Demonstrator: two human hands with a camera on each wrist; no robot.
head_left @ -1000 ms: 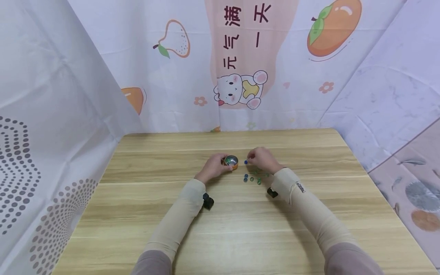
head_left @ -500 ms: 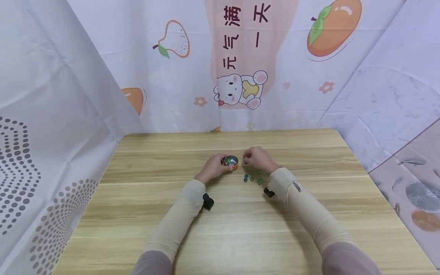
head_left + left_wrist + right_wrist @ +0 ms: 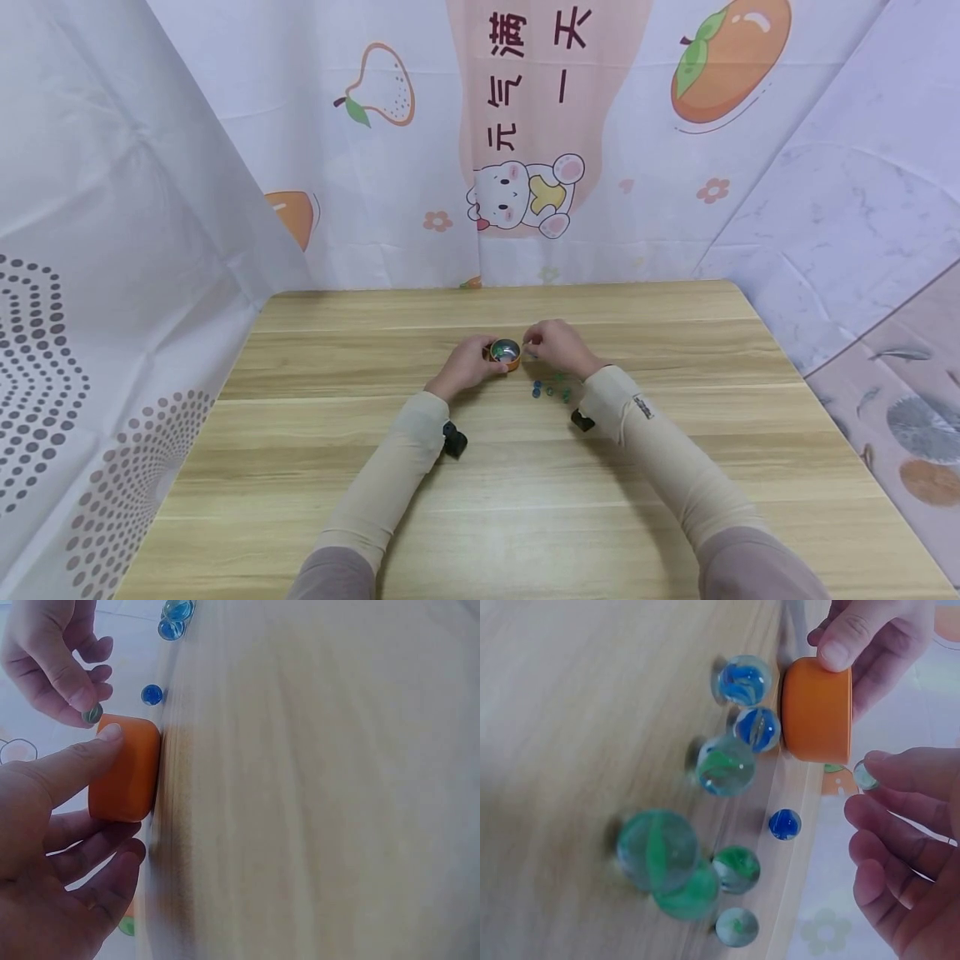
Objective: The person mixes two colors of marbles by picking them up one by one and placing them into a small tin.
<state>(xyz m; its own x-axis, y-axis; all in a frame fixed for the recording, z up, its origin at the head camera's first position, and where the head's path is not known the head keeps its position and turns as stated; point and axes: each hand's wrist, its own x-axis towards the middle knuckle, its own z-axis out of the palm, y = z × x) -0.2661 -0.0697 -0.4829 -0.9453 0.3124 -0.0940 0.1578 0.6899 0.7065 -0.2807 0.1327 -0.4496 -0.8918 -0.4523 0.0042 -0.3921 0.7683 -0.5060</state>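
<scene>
My left hand (image 3: 467, 364) grips a small round orange tin (image 3: 129, 771) on the table, thumb on the near side and fingers round the back. The tin's silvery inside shows in the head view, with something green in it. Between thumb and forefinger, my right hand (image 3: 561, 346) pinches a clear green marble (image 3: 865, 775), held up close by the tin's rim on its right. A dark blue marble (image 3: 785, 824) lies on the table below that hand. Several more marbles lie nearer the body, among them a blue-swirled marble (image 3: 745, 680) and a green marble (image 3: 736, 868).
The wood-grain table (image 3: 480, 508) runs back to a printed cloth curtain (image 3: 420, 167). Small black cameras are strapped at both wrists, the left camera (image 3: 454, 440) and the right camera (image 3: 582, 420), both low over the tabletop.
My right hand has moved left with the pinched marble, from above the dark blue marble to right by the tin. The left hand and the tin have stayed put.
</scene>
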